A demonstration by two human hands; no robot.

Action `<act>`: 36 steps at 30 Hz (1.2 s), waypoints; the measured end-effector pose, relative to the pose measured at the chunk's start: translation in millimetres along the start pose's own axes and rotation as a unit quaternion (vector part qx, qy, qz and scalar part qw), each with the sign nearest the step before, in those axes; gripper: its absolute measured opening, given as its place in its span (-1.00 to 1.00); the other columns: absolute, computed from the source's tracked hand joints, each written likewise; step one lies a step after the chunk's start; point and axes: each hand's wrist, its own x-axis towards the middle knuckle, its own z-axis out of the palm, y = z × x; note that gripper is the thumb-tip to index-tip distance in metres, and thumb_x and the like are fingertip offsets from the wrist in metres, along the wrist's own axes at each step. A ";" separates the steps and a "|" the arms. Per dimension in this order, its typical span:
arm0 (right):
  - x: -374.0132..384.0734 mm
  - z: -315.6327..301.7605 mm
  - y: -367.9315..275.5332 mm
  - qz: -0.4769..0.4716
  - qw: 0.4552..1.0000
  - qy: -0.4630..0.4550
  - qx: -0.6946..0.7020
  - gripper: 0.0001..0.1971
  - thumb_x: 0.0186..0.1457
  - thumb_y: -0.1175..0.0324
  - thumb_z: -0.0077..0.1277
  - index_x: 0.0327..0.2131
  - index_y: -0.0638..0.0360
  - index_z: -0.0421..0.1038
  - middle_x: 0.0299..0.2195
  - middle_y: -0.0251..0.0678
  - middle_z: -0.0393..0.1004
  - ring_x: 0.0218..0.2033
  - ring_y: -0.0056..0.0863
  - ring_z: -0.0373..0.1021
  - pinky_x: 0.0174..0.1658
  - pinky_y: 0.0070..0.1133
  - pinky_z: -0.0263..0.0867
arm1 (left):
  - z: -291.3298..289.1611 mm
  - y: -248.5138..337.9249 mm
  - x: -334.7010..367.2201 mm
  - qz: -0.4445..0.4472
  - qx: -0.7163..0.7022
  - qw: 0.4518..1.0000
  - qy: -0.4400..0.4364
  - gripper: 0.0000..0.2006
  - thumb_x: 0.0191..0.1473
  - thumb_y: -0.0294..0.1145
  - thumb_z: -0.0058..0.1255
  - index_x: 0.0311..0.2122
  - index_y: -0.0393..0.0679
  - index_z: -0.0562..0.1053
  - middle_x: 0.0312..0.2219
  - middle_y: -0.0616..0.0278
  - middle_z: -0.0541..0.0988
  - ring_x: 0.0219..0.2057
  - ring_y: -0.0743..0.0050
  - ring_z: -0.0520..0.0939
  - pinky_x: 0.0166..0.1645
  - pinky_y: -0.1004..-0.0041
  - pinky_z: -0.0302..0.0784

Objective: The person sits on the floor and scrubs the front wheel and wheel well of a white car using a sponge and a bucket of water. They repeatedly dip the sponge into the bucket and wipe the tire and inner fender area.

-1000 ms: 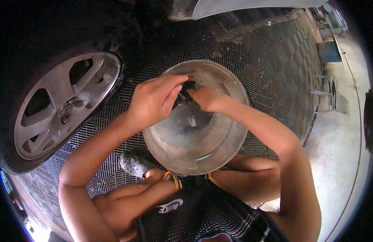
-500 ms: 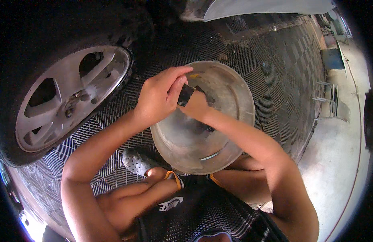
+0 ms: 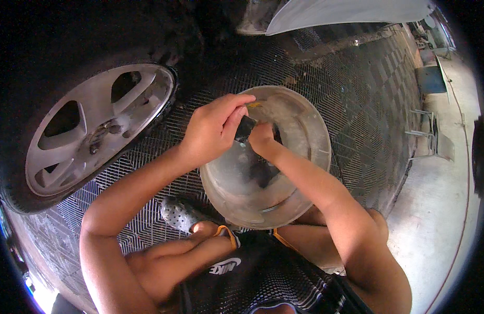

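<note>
Above a round, dull grey basin (image 3: 311, 123), my left hand (image 3: 210, 128) is closed on a small black block-like piece (image 3: 245, 129). The thumb presses against that piece, and its underside is hidden. Close on its right side is my right hand (image 3: 262, 141), curled with the knuckles up. A dark shape shows beside the right fingers, but what they grip is hidden. Dark patches lie across the basin's middle under both hands; I cannot tell whether they are shadow, liquid or dirt.
At the left stands a car wheel with a silver rim (image 3: 77, 136). Ribbed dark floor tiles (image 3: 357, 89) surround the basin. My foot in a grey perforated clog (image 3: 178, 214) is beside it. A chair (image 3: 433, 136) and a blue container (image 3: 431, 79) stand far right.
My right hand has shifted slightly right along the black piece, uncovering more of it. My left hand keeps its hold. The whole view has moved a little.
</note>
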 end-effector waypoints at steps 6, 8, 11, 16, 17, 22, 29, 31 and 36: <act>-14.7 4.0 48.2 -0.065 0.997 0.034 0.035 -0.76 0.03 0.21 0.19 -0.28 0.11 0.64 -0.33 -0.19 0.65 -0.31 -0.22 0.58 -0.27 -0.27 0.47 | 5.6 -1.5 2.6 0.030 -0.021 0.999 0.018 -0.80 0.21 -0.58 0.00 -0.07 -0.20 0.55 -0.30 0.02 0.64 -0.36 0.13 0.69 -0.29 0.33 0.59; -41.3 -39.9 63.8 -0.102 0.989 0.053 0.091 -0.73 0.03 0.17 0.20 -0.30 0.16 0.62 -0.38 -0.19 0.65 -0.37 -0.18 0.58 -0.31 -0.26 0.46 | -4.0 -2.9 -1.3 -0.008 -0.014 1.000 -0.022 -0.82 0.22 -0.58 -0.01 -0.10 -0.22 0.56 -0.32 0.03 0.66 -0.31 0.22 0.71 -0.22 0.38 0.59; -99.8 -103.6 100.6 -0.123 0.961 0.056 0.241 -0.70 0.04 0.12 0.22 -0.35 0.20 0.59 -0.42 -0.19 0.65 -0.43 -0.22 0.56 -0.34 -0.27 0.44 | -7.6 9.6 4.3 -0.044 -0.014 0.997 -0.062 -0.84 0.22 -0.56 -0.02 -0.15 -0.23 0.57 -0.33 0.03 0.67 -0.30 0.29 0.72 -0.19 0.39 0.59; -167.6 -153.7 116.6 -0.045 0.805 -0.020 0.592 -0.74 0.11 0.19 0.28 -0.36 0.19 0.55 -0.57 -0.38 0.57 -0.52 -0.64 0.45 -0.46 -0.57 0.30 | -3.6 46.0 2.2 -0.251 -0.040 0.962 -0.100 -0.79 0.21 -0.34 0.16 -0.17 -0.28 0.56 -0.36 0.04 0.69 -0.33 0.54 0.68 -0.18 0.37 0.57; -175.2 -149.8 112.9 -0.054 0.796 0.006 0.603 -0.75 0.10 0.21 0.31 -0.37 0.18 0.53 -0.59 -0.42 0.54 -0.53 -0.69 0.41 -0.47 -0.59 0.28 | -2.9 48.3 3.0 -0.293 -0.019 0.946 -0.136 -0.70 0.18 -0.26 0.23 -0.12 -0.30 0.56 -0.32 0.09 0.70 -0.28 0.61 0.66 -0.15 0.42 0.56; -196.4 -170.5 93.1 -0.059 0.784 -0.006 0.618 -0.72 0.08 0.37 0.36 -0.42 0.21 0.38 -0.58 -0.47 0.51 -0.60 -0.79 0.31 -0.57 -0.66 0.20 | 3.8 38.4 1.8 -0.213 -0.174 0.954 -0.118 -0.71 0.17 -0.33 0.24 -0.06 -0.26 0.59 -0.21 0.21 0.70 -0.14 0.57 0.64 0.01 0.46 0.52; -185.0 -146.7 89.4 -0.118 0.744 0.183 0.632 -0.79 0.13 0.32 0.30 -0.24 0.25 0.59 -0.48 -0.39 0.55 -0.48 -0.72 0.39 -0.39 -0.66 0.33 | 4.6 37.3 -4.4 -0.171 -0.257 0.947 -0.092 -0.81 0.20 -0.51 0.14 -0.09 -0.26 0.61 -0.14 0.24 0.70 -0.09 0.57 0.63 0.10 0.45 0.53; -184.1 -147.8 90.2 -0.112 0.762 0.200 0.606 -0.79 0.10 0.38 0.32 -0.22 0.27 0.60 -0.38 -0.35 0.60 -0.40 -0.70 0.47 -0.32 -0.67 0.42 | 3.8 40.0 -4.8 -0.173 -0.246 0.950 -0.089 -0.81 0.20 -0.52 0.14 -0.09 -0.26 0.61 -0.15 0.24 0.70 -0.10 0.58 0.64 0.08 0.46 0.54; -181.3 -144.6 83.2 -0.151 0.747 0.334 0.555 -0.79 0.02 0.49 0.35 -0.23 0.27 0.60 -0.31 -0.25 0.63 -0.35 -0.57 0.56 -0.27 -0.61 0.53 | 5.5 36.6 -7.7 -0.184 -0.230 0.955 -0.043 -0.80 0.16 -0.46 0.21 -0.10 -0.21 0.62 -0.27 0.26 0.71 -0.23 0.67 0.64 -0.10 0.52 0.56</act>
